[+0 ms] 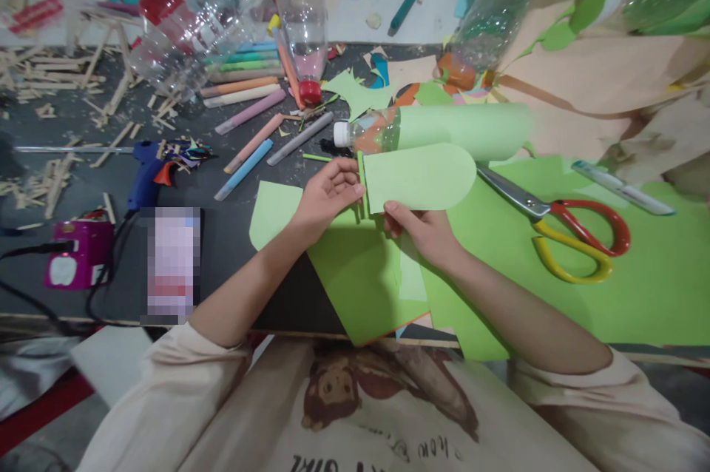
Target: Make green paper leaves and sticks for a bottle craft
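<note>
Both hands pinch a rounded green paper cut-out (418,177) just above the tabletop (233,250) — left hand (327,194) at its folded straight edge, right hand (424,231) beneath — apparently steadying the fold beside the paper-wrapped bottle (438,130).

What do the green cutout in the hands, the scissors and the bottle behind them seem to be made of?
Green cutout: thin matte paper or card, since it holds flat with a cleanly cut rounded end. Scissors: bare shiny metal blades, glossy red and yellow handles, probably plastic. Bottle: clear plastic with a white cap, mostly wrapped in green paper.
</note>
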